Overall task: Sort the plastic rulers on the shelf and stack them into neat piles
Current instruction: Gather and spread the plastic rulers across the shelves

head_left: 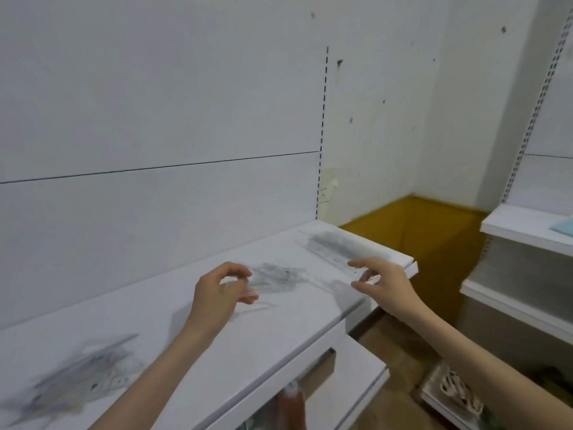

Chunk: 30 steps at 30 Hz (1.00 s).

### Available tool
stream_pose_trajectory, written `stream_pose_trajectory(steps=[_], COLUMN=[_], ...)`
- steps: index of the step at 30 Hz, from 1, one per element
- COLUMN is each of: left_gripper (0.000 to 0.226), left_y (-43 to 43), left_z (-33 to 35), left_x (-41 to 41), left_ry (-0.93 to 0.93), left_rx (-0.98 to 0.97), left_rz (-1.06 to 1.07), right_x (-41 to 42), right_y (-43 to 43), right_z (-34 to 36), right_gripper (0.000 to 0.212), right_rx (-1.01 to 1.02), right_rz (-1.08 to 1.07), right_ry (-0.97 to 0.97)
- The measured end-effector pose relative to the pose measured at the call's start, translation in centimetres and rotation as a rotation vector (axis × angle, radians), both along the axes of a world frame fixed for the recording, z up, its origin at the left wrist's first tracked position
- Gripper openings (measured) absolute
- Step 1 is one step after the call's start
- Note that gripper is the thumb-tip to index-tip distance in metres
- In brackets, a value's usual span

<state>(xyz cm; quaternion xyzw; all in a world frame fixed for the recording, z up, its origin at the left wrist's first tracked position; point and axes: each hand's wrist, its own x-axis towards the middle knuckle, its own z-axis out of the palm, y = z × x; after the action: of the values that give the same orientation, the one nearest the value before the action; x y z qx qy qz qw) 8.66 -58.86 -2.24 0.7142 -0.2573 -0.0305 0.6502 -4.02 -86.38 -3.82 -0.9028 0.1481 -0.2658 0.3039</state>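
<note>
One clear ruler (249, 293): left hand (221, 290) and right hand (383, 282) are pinching its ends, probably squaring it for stacking.

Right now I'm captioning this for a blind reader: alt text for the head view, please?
Above a white shelf, the left hand and right hand each pinch clear plastic, seemingly the ends of one ruler, though blur hides its middle. Loose heaps of clear rulers lie on the shelf: a near heap, a middle heap and a far heap.
</note>
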Motion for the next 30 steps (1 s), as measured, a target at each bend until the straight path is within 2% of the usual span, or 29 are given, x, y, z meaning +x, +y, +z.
stream_pose_trajectory(steps=[2,4,7,12,19,21,23,25,27,30], left_gripper=[0.016,0.028,0.036,0.034,0.038,0.035,0.033,0.033,0.034,0.036], left_y=[-3.6,-6.0,-7.4,-7.1,-7.3,-7.4,-7.3,-6.8,-6.2,-4.9], left_z=[-0.5,-1.0,-1.7,-2.0,-2.0,-1.8,-1.5,-1.0,-0.6,0.0], left_x=[-0.3,-0.4,0.4,2.4,2.7,2.5,2.4,2.2,2.0,1.5], left_ry=[-0.018,-0.066,-0.093,-0.158,-0.263,-0.282,-0.286,-0.299,-0.337,-0.363], left_rx=[0.033,0.117,0.214,0.280,0.323,0.339,0.346,0.361,0.375,0.358], left_rz=[-0.049,-0.087,-0.071,0.054,0.058,0.049,0.029,0.007,-0.018,-0.021], right_x=[-1.5,-1.7,0.5,6.5,8.3,8.4,8.2,7.9,7.7,8.1], right_y=[-4.1,-7.2,-9.7,-9.5,-10.2,-9.9,-8.6,-6.4,-3.6,0.3], right_z=[-0.5,-0.7,-0.9,-2.8,-4.2,-3.6,-2.4,-0.7,0.6,1.1], right_gripper=[0.031,0.030,0.029,0.025,0.031,0.032,0.034,0.040,0.050,0.065], right_rx=[-0.025,-0.060,-0.124,-0.294,-0.610,-0.600,-0.497,-0.370,-0.249,-0.232], right_rz=[-0.084,-0.132,-0.115,0.022,-0.061,-0.057,0.005,0.158,0.374,0.636], right_ry=[0.004,0.004,0.026,0.062,0.176,0.216,0.146,0.033,0.025,0.052])
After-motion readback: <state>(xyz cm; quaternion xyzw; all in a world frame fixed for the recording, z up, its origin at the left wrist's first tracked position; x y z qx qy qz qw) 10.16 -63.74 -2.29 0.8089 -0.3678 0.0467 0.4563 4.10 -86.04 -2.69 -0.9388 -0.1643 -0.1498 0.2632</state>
